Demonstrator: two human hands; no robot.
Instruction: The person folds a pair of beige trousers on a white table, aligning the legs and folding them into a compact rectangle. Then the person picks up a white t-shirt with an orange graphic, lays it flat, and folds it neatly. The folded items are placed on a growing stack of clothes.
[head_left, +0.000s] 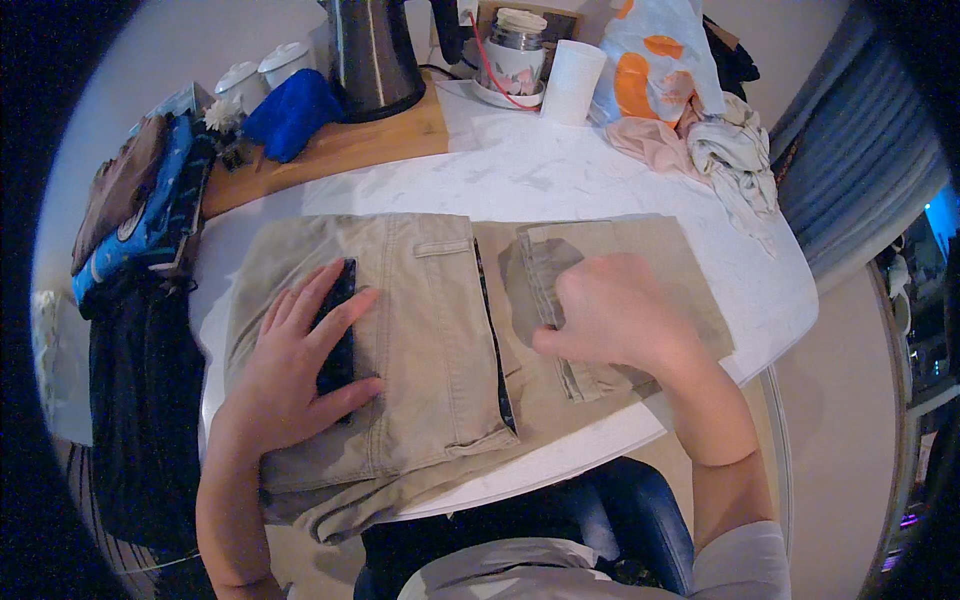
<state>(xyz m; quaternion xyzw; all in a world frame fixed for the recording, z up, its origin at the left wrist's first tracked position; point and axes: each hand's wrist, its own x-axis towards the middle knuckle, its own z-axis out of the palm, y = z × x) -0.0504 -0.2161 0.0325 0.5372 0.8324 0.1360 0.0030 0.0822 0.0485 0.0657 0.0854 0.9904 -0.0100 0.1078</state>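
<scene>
Beige cotton trousers (420, 330) lie folded over on the table before me, with stitched seams and a dark-lined slit along one folded edge. My left hand (296, 360) rests with fingers spread over the trousers and a flat dark rectangular object (345, 315); its kind is hard to tell beneath the fingers. On the right, my blurred right hand (619, 315) has curled fingers and a thumb pointing left, above a turned-back hem (540, 277) of a trouser leg (660, 255). Whether it grips any cloth is hidden.
Along the back of the white table (517, 176) stand an electric kettle (375, 60), a floral jar (514, 64), a paper roll (574, 82) and a plastic bag (652, 60). Crumpled cloths (727, 150) lie right; clothes (142, 195) are piled left. A chair (637, 495) is below.
</scene>
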